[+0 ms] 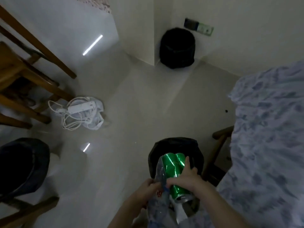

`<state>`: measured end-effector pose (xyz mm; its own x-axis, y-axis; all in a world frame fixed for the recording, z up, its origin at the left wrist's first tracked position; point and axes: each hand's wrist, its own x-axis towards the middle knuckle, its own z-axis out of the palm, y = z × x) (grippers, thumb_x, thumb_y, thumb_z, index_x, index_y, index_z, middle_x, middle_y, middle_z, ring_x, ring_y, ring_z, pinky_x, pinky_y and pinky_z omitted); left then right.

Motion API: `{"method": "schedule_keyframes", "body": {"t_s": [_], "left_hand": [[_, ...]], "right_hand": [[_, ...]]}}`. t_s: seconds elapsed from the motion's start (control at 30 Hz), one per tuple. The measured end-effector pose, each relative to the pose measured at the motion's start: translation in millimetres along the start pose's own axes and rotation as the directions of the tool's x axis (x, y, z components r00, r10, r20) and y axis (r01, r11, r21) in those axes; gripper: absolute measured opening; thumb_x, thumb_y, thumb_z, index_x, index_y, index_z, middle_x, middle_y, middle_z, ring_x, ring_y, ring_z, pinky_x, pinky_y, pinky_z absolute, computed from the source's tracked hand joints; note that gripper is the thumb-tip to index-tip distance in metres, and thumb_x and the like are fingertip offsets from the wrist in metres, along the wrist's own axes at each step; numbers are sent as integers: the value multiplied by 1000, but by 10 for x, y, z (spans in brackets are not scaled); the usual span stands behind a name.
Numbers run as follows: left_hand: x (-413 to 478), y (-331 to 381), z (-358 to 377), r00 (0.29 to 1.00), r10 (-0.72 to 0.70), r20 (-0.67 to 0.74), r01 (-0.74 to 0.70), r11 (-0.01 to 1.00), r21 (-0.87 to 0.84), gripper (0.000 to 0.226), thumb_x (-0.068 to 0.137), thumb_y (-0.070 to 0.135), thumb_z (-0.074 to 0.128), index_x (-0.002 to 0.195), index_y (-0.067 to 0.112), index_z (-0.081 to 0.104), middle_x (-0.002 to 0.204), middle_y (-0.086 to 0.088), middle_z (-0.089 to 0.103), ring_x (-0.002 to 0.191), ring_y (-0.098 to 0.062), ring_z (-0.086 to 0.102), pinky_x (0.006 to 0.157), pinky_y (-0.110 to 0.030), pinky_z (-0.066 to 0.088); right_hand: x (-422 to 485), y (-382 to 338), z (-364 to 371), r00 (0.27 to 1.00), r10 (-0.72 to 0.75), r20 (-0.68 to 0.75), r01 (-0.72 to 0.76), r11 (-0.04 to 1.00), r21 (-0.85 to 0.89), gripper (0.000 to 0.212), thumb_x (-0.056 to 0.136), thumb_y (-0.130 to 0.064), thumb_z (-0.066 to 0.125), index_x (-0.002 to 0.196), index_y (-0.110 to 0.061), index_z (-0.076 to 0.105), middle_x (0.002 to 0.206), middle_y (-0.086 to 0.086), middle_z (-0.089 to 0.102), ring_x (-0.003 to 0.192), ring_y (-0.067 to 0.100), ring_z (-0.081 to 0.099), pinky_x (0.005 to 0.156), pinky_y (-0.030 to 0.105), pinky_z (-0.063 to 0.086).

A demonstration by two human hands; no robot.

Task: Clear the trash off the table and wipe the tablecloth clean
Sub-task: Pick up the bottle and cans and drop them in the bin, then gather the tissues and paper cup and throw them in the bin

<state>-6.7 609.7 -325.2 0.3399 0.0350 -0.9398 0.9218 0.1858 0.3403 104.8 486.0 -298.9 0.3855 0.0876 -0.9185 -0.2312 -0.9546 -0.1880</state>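
1. Your right hand (184, 180) comes in from the lower right, its fingers (187, 162) wrapped over a crushed green can (172, 163), grasping it from above.
2. Your left hand (144, 189) sits just beside the right one, with its fingers curled onto a crumpled clear plastic bottle (160, 170) near the end with the blue cap.
3. The can and the bottle lie pressed side by side, both held over the open mouth of a black-lined trash bin (174, 141) that stands on the floor (131, 104).
4. That bin stands just beside the counter, whose blue-and-white tablecloth (266, 129) fills the right side of your view and hangs over the edge.
5. A wooden chair frame (218, 142) shows between the bin and the hanging cloth.
6. A second black bin (177, 48) stands in the far corner against the wall, well apart from your hands.
7. A third dark bin (23, 162) stands at the lower left.
8. A white power strip (81, 107) with tangled cords rests on the floor to the left, near the legs of a wooden chair (24, 76).
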Motion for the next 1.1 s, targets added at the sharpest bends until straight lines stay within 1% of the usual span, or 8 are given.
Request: {"method": "schedule_keyframes", "body": {"t_s": [0.1,0.23,0.3,0.47,0.57,0.7,0.9,1.1], "left_hand": [[551,-46,-37,999,-19,48,18,1000,23,12,87,24,63,88,15,57,81,3,58,66,-3,59,50,-9,45],[1321,-113,-100,1000,-15,21,13,995,104,75,46,52,65,106,9,61,104,-10,67,90,-22,66,68,-28,51],[1697,-141,-119,999,-40,5,39,990,134,82,51,57,66,116,9,58,114,-14,64,97,-25,65,67,-30,51],[2279,-183,-80,989,121,-85,-106,980,167,24,91,31,55,93,8,58,91,-13,61,83,-26,61,69,-31,47],[2283,-190,-64,958,248,-143,-194,930,313,18,94,21,48,88,7,58,88,-11,59,81,-23,56,71,-29,39],[1863,-101,-68,941,309,-136,-253,913,319,19,91,19,48,104,14,61,103,-9,68,97,-28,63,87,-39,51],[531,562,179,912,408,-40,-362,848,387,19,96,21,45,101,10,59,93,-18,67,81,-29,61,86,-50,52],[-1496,1462,844,755,645,119,-614,633,471,19,95,13,48,107,3,59,98,-13,62,90,-24,58,85,-32,44]], "right_hand": [[620,122,189,998,65,25,-66,997,39,142,49,-45,79,145,-30,-25,151,17,8,135,38,23,106,40,36],[1362,210,373,994,109,3,-109,994,-9,143,42,-53,73,145,-30,-23,149,18,11,134,39,22,106,43,35],[1671,277,425,994,106,-11,-107,994,-38,144,40,-60,70,145,-30,-23,150,16,9,135,40,21,107,45,33],[2080,480,487,992,123,-10,-122,990,74,153,36,-86,68,145,-30,-24,157,13,-6,143,38,11,115,46,25],[2047,533,482,994,78,-76,-65,985,157,129,60,-82,58,148,-26,-19,158,12,-8,144,36,10,114,44,22],[1553,468,358,968,-58,-243,96,984,149,99,86,-58,52,150,-15,-10,159,10,0,144,31,14,115,43,25],[-129,265,-198,920,-177,-348,225,969,103,84,93,-42,51,150,-10,-1,155,12,15,140,27,24,110,33,28],[-2105,410,-865,658,-180,-731,484,845,228,71,89,-27,62,146,-12,22,146,11,29,135,23,32,93,14,23]]}}
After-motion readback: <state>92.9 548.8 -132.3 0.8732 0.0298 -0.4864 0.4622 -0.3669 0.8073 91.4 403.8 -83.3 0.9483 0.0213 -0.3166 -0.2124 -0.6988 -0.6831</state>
